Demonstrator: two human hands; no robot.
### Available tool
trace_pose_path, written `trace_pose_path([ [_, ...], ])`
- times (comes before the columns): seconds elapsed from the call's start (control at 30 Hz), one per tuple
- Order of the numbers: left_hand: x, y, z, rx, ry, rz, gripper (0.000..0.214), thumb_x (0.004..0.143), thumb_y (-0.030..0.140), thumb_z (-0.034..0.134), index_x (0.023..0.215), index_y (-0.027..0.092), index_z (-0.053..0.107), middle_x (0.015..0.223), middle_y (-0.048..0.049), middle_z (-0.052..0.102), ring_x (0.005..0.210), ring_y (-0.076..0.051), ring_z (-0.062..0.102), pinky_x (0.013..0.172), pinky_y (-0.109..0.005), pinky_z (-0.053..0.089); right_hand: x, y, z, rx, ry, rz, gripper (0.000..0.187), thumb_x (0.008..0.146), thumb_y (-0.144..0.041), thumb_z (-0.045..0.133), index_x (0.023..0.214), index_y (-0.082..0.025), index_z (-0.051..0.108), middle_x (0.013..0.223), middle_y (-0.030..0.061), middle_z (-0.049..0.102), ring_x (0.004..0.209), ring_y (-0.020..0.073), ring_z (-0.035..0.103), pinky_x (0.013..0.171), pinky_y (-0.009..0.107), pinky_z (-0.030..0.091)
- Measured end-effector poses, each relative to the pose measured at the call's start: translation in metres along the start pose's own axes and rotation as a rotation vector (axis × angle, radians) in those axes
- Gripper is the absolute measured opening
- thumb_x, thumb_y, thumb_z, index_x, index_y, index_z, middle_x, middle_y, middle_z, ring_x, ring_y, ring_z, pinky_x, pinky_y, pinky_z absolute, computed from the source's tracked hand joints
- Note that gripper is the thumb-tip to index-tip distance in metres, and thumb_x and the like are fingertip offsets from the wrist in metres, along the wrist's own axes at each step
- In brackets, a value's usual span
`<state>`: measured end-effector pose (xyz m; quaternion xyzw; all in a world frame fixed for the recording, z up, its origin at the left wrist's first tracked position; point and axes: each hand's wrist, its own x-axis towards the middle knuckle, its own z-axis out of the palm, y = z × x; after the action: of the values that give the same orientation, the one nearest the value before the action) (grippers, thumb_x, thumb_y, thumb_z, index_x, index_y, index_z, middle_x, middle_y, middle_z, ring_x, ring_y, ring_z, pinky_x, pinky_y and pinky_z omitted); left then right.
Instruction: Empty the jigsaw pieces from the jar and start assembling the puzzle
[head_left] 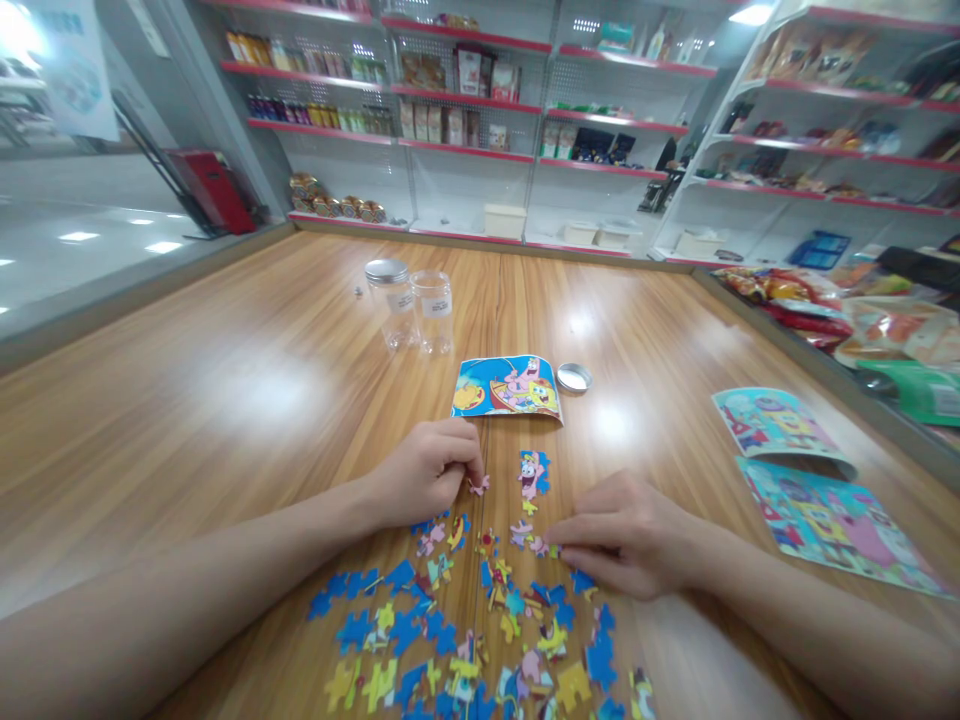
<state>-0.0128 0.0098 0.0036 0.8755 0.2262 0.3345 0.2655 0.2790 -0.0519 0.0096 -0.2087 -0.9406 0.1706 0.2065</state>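
Note:
My left hand (439, 468) is closed, its fingertips pinching a small pink jigsaw piece (481, 486) at the table surface. To the right, my right hand (634, 532) has thumb and index finger closed on the edge of a small pink and green jigsaw piece (541, 547). Between and ahead of the hands lies a joined cluster of pieces (533, 474) showing a pink cartoon face. Many loose jigsaw pieces (405, 632), mostly blue, yellow and pink, are spread nearest me. Beyond the hands is a curled picture card (510, 386) with pink and yellow cartoon figures.
Two clear plastic jars (433, 318) stand farther back, one with a silver lid on. A loose silver lid (574, 377) lies beside the card. Two more picture cards (832, 520) are at right. Bagged goods (795, 300) lie past the table's right edge, and shelves (472, 150) behind.

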Motion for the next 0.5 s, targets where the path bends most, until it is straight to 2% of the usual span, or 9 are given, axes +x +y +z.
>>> trace_pose_path([
  [0.2,-0.0013,0.0016,0.0003,0.051,-0.076,0.129,0.033,0.076,-0.003,0.043,0.069,0.017,0.069,0.073,-0.0045,0.064,0.074,-0.015,0.058,0.068,-0.027,0.051,0.0001,0.0025,0.0011,0.046,0.024,0.023,0.02,0.099,-0.027,0.059,0.111,-0.018,0.072,0.065,-0.0008,0.065,0.052,0.0106,0.057,0.049,0.027,0.037],
  [0.5,-0.0022,0.0016,0.0003,0.028,-0.083,0.12,0.034,0.075,-0.004,0.043,0.07,0.016,0.068,0.075,-0.0042,0.064,0.075,-0.015,0.058,0.069,-0.027,0.048,0.0027,0.001,-0.0017,0.108,0.033,0.053,0.019,0.098,-0.025,0.06,0.11,-0.017,0.072,0.064,-0.0013,0.064,0.051,0.0096,0.054,0.05,0.025,0.038],
])
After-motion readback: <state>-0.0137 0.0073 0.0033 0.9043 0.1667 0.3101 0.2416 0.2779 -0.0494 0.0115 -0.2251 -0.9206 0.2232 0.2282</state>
